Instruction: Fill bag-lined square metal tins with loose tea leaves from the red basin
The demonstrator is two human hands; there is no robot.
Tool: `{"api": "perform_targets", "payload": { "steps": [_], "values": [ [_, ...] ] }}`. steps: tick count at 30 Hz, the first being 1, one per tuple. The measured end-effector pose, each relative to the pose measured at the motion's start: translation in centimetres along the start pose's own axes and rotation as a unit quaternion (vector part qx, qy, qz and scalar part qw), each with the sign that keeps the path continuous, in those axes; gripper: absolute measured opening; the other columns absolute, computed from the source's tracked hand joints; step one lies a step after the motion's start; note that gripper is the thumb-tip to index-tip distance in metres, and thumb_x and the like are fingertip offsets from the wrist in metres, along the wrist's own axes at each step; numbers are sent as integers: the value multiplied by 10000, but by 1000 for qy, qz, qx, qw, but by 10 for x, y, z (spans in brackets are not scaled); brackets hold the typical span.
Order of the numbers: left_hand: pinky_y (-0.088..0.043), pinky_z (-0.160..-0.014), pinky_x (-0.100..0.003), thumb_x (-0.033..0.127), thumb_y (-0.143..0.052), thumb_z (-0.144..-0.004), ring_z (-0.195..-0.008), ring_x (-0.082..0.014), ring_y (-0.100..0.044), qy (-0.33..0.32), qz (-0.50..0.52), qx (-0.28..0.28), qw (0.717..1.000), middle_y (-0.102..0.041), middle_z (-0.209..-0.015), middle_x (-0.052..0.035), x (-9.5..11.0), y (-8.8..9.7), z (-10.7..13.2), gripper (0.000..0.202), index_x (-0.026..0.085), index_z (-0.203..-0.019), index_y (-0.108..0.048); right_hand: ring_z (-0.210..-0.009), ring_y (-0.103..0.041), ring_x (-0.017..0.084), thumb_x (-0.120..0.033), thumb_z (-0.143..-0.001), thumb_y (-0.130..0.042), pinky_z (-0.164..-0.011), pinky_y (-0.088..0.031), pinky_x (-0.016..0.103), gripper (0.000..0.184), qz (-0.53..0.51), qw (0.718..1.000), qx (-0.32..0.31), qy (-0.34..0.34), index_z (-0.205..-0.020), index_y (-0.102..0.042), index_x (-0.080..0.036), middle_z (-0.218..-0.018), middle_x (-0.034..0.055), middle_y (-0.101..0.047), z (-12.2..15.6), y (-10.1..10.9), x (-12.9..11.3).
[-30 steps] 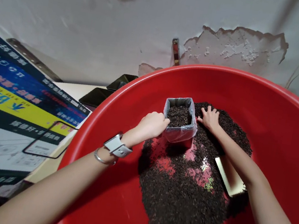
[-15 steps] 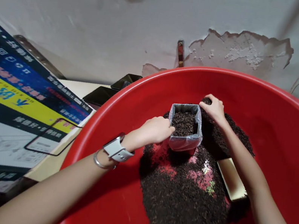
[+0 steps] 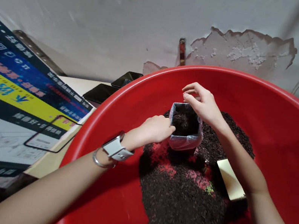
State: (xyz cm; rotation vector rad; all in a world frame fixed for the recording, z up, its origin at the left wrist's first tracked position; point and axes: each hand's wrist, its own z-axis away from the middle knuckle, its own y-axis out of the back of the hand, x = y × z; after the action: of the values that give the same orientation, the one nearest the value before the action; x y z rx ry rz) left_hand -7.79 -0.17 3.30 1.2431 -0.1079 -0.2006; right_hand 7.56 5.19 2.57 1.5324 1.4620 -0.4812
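A small square box lined with a clear plastic bag (image 3: pixel 184 144) stands in a large red tub (image 3: pixel 108 185). Dark loose bits like tea leaves (image 3: pixel 184 122) fill part of it, blurred by motion. My left hand (image 3: pixel 158 129) pinches the box's left rim and liner. Above its far right corner my right hand (image 3: pixel 203 102) hovers, palm down, fingers and thumb apart, with nothing seen between them. More of the dark loose leaves (image 3: pixel 179 205) lie spread over the tub floor in front of and behind the box.
A pale gold rectangular lid or tray (image 3: pixel 230 179) rests on the leaves by my right forearm. Left of the tub are a printed carton (image 3: pixel 19 101) and a thin black frame (image 3: pixel 42 149). Behind stands a wall with peeling paint (image 3: pixel 245 51).
My right hand has moved left from beside the box to above it and opened, letting go of a clump of leaves. My left hand stays on the rim.
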Motion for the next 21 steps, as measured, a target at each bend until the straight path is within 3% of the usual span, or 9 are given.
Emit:
{"api": "perform_targets", "payload": {
  "steps": [4,8,11,13,14,17,21],
  "values": [
    [-405,-590,-330,327,-254,-834,-741,-274,-651,-4,-7,-1,1000,-673,-737,-165,0,0,-1,483,119,-795,-689,-814,-589,137,-435,-854,-453,-798,-473,325,308,-11,999,31,5,-890,-589,-161,-896,33,-629,-6,13,13],
    [-436,-630,-333,301,-247,-842,-826,-283,-659,-14,-24,-7,1000,-691,-843,-185,2,1,1,490,112,-857,-699,-897,-590,181,-501,-884,-389,-880,-450,382,413,112,988,88,-61,-950,-607,-157,-952,73,-638,-13,40,62],
    [-456,-655,-336,299,-252,-847,-855,-282,-661,-7,-24,-8,1000,-695,-895,-191,4,2,2,493,107,-894,-704,-1165,-492,318,-586,-872,-374,-978,-361,524,581,297,922,55,-242,-1227,-541,-157,-1253,181,-536,-3,49,113],
    [-463,-664,-343,292,-257,-844,-870,-290,-660,-5,-25,-9,1000,-696,-918,-194,4,2,2,491,103,-911,-705,-1298,-346,407,-657,-865,-314,-995,-288,623,730,362,861,8,-358,-1388,-400,-155,-1426,225,-362,12,42,141],
    [-465,-665,-346,290,-258,-842,-875,-294,-660,-4,-25,-9,1000,-696,-928,-196,4,2,2,492,101,-916,-706,-1341,-272,423,-665,-869,-292,-1010,-249,646,759,383,842,-12,-381,-1422,-352,-149,-1467,225,-303,20,35,151],
    [-469,-667,-353,292,-255,-842,-885,-302,-659,0,-26,-6,1000,-692,-957,-204,4,2,2,499,94,-926,-705,-1381,-198,392,-636,-883,-291,-1046,-212,632,734,428,836,-51,-338,-1465,-271,-189,-1522,173,-228,37,9,165],
    [-472,-677,-355,296,-262,-838,-896,-303,-656,6,-22,-7,1000,-690,-962,-204,3,1,1,494,92,-922,-703,-1331,-307,325,-463,-928,-291,-1036,-304,546,611,431,856,-125,-256,-1482,-220,-213,-1514,126,-267,42,-11,161]
  ]
}}
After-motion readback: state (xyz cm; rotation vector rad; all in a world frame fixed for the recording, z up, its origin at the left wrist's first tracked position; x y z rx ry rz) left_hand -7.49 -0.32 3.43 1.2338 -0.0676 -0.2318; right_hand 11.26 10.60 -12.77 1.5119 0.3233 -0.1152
